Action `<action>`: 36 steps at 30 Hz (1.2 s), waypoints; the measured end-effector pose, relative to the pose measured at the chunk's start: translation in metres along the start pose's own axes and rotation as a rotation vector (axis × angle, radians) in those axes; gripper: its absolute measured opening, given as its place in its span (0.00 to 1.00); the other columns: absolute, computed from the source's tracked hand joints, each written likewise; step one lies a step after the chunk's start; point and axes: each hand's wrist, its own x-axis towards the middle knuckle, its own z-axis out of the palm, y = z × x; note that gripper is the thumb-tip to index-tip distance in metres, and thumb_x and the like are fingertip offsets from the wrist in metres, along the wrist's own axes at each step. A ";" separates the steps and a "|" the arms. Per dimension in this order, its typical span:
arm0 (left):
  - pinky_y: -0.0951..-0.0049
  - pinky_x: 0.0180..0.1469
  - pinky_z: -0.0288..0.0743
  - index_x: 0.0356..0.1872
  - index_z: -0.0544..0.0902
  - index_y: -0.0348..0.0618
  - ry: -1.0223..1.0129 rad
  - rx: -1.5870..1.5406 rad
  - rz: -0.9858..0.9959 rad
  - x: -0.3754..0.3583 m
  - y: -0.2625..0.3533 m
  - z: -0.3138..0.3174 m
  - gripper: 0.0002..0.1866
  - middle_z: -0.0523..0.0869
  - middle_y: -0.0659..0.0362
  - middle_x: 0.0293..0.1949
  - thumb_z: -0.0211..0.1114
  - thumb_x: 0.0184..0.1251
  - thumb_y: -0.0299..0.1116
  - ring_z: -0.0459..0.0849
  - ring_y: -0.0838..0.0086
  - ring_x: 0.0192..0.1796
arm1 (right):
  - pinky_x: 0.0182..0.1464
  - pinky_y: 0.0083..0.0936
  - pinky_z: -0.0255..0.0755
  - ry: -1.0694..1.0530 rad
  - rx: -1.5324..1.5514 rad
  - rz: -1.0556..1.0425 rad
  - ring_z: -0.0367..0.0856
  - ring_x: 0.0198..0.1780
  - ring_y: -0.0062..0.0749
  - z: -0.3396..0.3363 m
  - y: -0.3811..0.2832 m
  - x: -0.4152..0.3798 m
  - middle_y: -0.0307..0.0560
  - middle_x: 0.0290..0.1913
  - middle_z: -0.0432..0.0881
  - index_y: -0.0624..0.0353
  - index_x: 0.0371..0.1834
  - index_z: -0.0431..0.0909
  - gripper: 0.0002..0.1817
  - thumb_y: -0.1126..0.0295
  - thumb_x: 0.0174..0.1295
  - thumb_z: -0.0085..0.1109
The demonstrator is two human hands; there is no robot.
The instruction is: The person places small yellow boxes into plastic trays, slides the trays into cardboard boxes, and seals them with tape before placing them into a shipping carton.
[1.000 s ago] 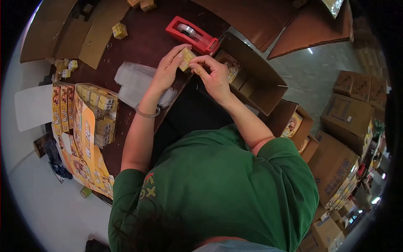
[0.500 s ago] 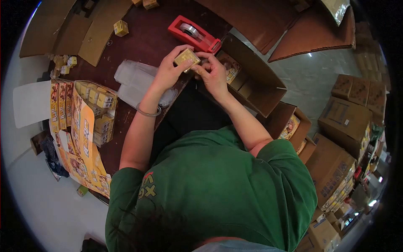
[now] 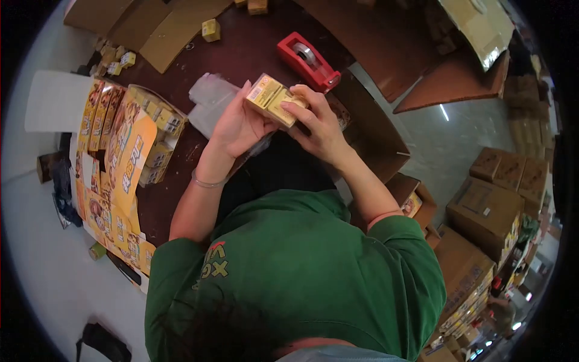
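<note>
Small yellow boxes [image 3: 268, 99], seemingly two pressed together, are held up in front of my chest between both hands. My left hand [image 3: 236, 125] cups them from the left, its palm facing up and its fingertips at the upper edge. From the right, my right hand [image 3: 322, 123] grips them with thumb and fingers bent over the near faces. Beneath and left of my left hand lie clear plastic sleeves [image 3: 211, 99] on the dark red table. A red tape dispenser [image 3: 309, 62] with a roll in it stands just beyond my right hand.
An open display carton [image 3: 158, 108] holding several small boxes stands at left, beside printed orange packaging [image 3: 129, 163]. One loose yellow box [image 3: 210, 30] sits at the back. An open cardboard box [image 3: 377, 117] is right of my hands; stacked cartons [image 3: 485, 202] line the right side.
The boxes have been raised and turned, so more faces show. My left hand has rolled palm up, and my right hand has moved onto the boxes. The camera view has shifted slightly.
</note>
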 end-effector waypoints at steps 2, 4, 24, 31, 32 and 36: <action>0.62 0.59 0.75 0.64 0.72 0.39 0.219 0.149 0.108 -0.032 0.003 0.016 0.29 0.80 0.52 0.59 0.43 0.81 0.54 0.81 0.65 0.56 | 0.51 0.31 0.77 -0.030 0.247 0.067 0.78 0.58 0.46 -0.007 -0.011 0.021 0.53 0.63 0.73 0.53 0.64 0.70 0.38 0.74 0.46 0.76; 0.68 0.58 0.74 0.65 0.71 0.37 0.451 0.667 0.522 -0.078 0.011 0.002 0.24 0.80 0.54 0.56 0.49 0.80 0.46 0.80 0.69 0.54 | 0.51 0.25 0.77 -0.044 0.638 0.363 0.81 0.55 0.33 0.001 -0.014 0.031 0.47 0.60 0.78 0.56 0.64 0.71 0.37 0.72 0.48 0.77; 0.47 0.78 0.41 0.68 0.75 0.56 1.035 2.166 0.636 -0.223 0.115 -0.139 0.26 0.67 0.56 0.74 0.63 0.69 0.45 0.57 0.57 0.78 | 0.56 0.37 0.76 -0.781 -0.046 -0.480 0.78 0.57 0.44 0.173 -0.070 0.208 0.49 0.54 0.81 0.56 0.65 0.73 0.34 0.60 0.53 0.72; 0.49 0.73 0.59 0.61 0.81 0.51 0.994 2.011 0.597 -0.231 0.112 -0.166 0.20 0.72 0.56 0.69 0.62 0.71 0.43 0.71 0.55 0.69 | 0.59 0.39 0.72 -0.564 0.089 -0.569 0.78 0.57 0.47 0.224 -0.061 0.168 0.52 0.53 0.81 0.58 0.62 0.74 0.28 0.61 0.58 0.66; 0.57 0.67 0.69 0.63 0.76 0.47 0.948 2.034 0.743 -0.229 0.107 -0.189 0.24 0.76 0.57 0.65 0.65 0.69 0.41 0.78 0.60 0.61 | 0.61 0.40 0.70 -0.522 -0.001 -0.608 0.76 0.59 0.48 0.224 -0.064 0.160 0.50 0.53 0.81 0.57 0.59 0.76 0.25 0.64 0.58 0.65; 0.57 0.66 0.72 0.69 0.69 0.40 0.872 2.027 1.121 -0.249 0.100 -0.228 0.36 0.77 0.53 0.65 0.68 0.65 0.48 0.75 0.61 0.67 | 0.67 0.43 0.63 -0.623 0.315 -0.277 0.70 0.65 0.49 0.226 -0.050 0.150 0.47 0.57 0.80 0.56 0.59 0.77 0.23 0.67 0.59 0.64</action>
